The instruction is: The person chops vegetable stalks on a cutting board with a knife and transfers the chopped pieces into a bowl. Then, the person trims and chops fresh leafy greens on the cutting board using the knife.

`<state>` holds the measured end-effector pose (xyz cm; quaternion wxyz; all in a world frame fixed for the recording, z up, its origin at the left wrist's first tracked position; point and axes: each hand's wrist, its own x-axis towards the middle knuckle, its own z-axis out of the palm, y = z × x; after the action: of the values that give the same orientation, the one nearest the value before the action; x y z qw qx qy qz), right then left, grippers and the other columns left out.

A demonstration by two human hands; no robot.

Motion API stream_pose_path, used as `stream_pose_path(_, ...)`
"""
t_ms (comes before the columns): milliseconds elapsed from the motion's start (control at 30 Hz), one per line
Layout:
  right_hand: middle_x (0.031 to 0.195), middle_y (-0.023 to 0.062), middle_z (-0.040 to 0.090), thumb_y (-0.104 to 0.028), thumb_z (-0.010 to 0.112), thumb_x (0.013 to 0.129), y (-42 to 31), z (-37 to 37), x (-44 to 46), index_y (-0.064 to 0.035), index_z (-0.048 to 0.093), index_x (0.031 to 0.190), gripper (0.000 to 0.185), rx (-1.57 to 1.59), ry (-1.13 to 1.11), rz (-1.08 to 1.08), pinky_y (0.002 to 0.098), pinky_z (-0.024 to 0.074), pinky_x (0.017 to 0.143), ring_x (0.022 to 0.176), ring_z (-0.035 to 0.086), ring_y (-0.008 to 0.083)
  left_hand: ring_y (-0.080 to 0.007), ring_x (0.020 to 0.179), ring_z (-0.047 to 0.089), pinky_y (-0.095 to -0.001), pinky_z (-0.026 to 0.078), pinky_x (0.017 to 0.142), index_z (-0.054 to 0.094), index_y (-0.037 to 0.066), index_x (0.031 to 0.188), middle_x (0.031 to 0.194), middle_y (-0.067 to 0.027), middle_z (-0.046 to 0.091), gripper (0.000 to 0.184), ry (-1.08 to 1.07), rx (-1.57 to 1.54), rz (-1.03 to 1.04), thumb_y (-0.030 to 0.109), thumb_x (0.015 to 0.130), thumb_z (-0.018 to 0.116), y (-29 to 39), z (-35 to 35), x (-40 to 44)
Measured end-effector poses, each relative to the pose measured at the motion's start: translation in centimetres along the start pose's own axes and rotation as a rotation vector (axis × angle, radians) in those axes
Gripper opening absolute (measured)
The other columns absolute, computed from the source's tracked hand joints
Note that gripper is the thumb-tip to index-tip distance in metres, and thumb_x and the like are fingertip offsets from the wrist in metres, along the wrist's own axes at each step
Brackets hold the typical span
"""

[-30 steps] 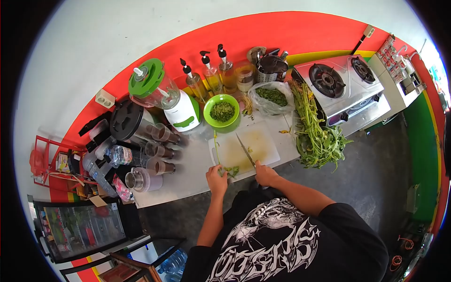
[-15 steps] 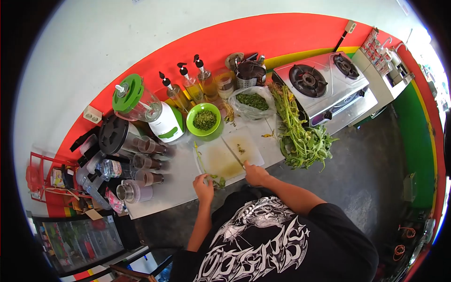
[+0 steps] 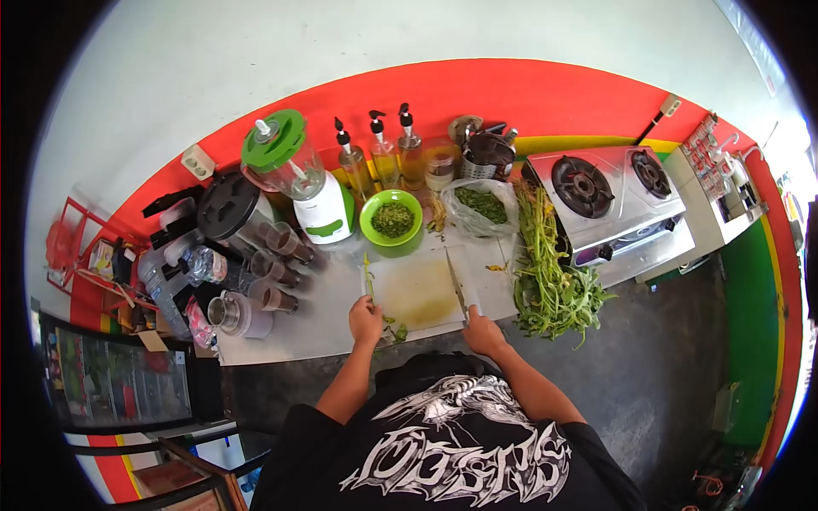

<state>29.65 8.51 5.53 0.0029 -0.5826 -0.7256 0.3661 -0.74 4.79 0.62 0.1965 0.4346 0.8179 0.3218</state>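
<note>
Taking the cutting board on the tabletop as the clock centre, the right hand is at 4 o'clock, closed around the handle of the knife. Its blade extends over the right part of the board, tip directed toward 12 o'clock; blade-to-board contact cannot be determined. At 8 o'clock, the left hand is closed on the lower end of a green stem, which points toward 12 o'clock along the board's left edge. Leaf pieces lie at 7 o'clock, beside the left hand. A bunch of leafy stems occupies 3 o'clock; three cups stand at 9 o'clock. Farther out, the green bowl containing chopped greens sits at 11 o'clock, the clear plastic bag of greens at 1 o'clock, the stove at 2 o'clock, and the blender between 10 and 11 o'clock. Three pump bottles stand beyond the bowl, before the red wall.
</note>
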Motion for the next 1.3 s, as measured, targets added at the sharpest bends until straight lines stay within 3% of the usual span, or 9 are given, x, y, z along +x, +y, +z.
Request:
stream_pose_path(400,0.093,0.0314,0.067,-0.021,0.059,0.092,0.0,0.6,0.6,-0.0007,0.043,0.115,0.035,-0.104,-0.109,-0.241,0.0581,0.0510,0.081,0.092,0.065,0.0501,-0.0320,0.085,0.065,-0.0444,0.052,0.080,0.071,0.005,0.100,0.092,-0.0125,0.066,0.015,0.061,0.016,0.089,0.008,0.087,0.065,0.2,0.4,-0.7)
stream_pose_path(633,0.093,0.0326,0.067,-0.020,0.057,0.092,0.8,1.2,1.2,0.0008,0.044,0.116,0.034,-0.089,-0.058,-0.162,0.0580,0.0526,0.080,0.089,0.066,0.0512,-0.0302,0.078,0.064,-0.0402,0.052,0.073,0.071,0.004,0.095,0.088,-0.0137,0.064,0.010,-0.081,-0.070,0.194,0.003,0.087,0.065,1.3,0.6,-2.7)
stream_pose_path(767,0.087,0.0349,0.066,-0.018,0.060,0.090,1.2,1.3,1.4,0.0033,0.043,0.116,0.037,-0.013,0.026,-0.142,0.0596,0.0514,0.079,0.085,0.064,0.0539,-0.0306,0.078,0.064,-0.0415,0.052,0.073,0.071,0.005,0.095,0.089,-0.0136,0.064,0.010,0.001,0.053,0.177,0.003,0.087,0.064,1.7,0.4,-3.5)
stream_pose_path(867,0.085,0.0345,0.066,-0.017,0.060,0.089,1.3,1.4,1.6,0.0029,0.043,0.115,0.037,-0.017,0.053,-0.171,0.0607,0.0512,0.077,0.083,0.065,0.0538,-0.0330,0.093,0.061,-0.0440,0.051,0.083,0.069,0.007,0.105,0.098,-0.0120,0.063,0.019,-0.007,0.112,0.106,0.003,0.087,0.062,1.7,0.1,-3.7)
stream_pose_path(967,0.084,0.0336,0.066,-0.017,0.060,0.089,0.6,1.4,1.1,0.0019,0.044,0.115,0.036,-0.011,0.094,-0.148,0.0615,0.0509,0.075,0.081,0.065,0.0533,-0.0351,0.103,0.059,-0.0467,0.049,0.089,0.064,0.007,0.116,0.108,-0.0119,0.063,0.031,0.147,0.269,0.251,0.001,0.085,0.063,3.5,-1.4,-4.1)
stream_pose_path(1067,0.084,0.0325,0.066,-0.016,0.057,0.089,-0.1,1.5,0.6,0.0003,0.045,0.114,0.033,0.041,0.104,-0.118,0.0615,0.0512,0.075,0.081,0.065,0.0529,-0.0365,0.116,0.056,-0.0468,0.046,0.096,0.061,0.007,0.121,0.122,-0.0133,0.063,0.041,-0.010,0.091,0.412,-0.002,0.081,0.063,6.3,-1.0,-4.2)
stream_pose_path(1133,0.085,0.0320,0.067,-0.016,0.054,0.089,-0.2,1.8,-0.1,-0.0005,0.046,0.114,0.030,0.057,0.092,-0.110,0.0613,0.0514,0.075,0.081,0.065,0.0527,-0.0365,0.117,0.056,-0.0467,0.046,0.098,0.061,0.007,0.122,0.123,-0.0135,0.063,0.042,-0.058,0.058,0.447,-0.001,0.081,0.063,8.7,0.2,-4.7)
stream_pose_path(1200,0.083,0.0326,0.065,-0.018,0.062,0.089,-0.6,1.9,-0.4,-0.0002,0.044,0.112,0.034,0.083,0.139,-0.093,0.0618,0.0509,0.075,0.080,0.064,0.0536,-0.0365,0.118,0.056,-0.0466,0.046,0.099,0.061,0.007,0.122,0.123,-0.0137,0.063,0.042,-0.092,0.017,0.485,-0.001,0.081,0.063,10.0,1.6,-5.3)
stream_pose_path(1300,0.084,0.0332,0.065,-0.019,0.061,0.089,-0.6,1.7,-0.3,0.0004,0.045,0.114,0.036,0.038,0.067,-0.104,0.0617,0.0506,0.075,0.081,0.064,0.0541,-0.0355,0.119,0.055,-0.0466,0.046,0.098,0.061,0.007,0.122,0.125,-0.0134,0.061,0.042,-0.115,0.009,0.489,0.001,0.081,0.065,9.5,3.9,-5.4)
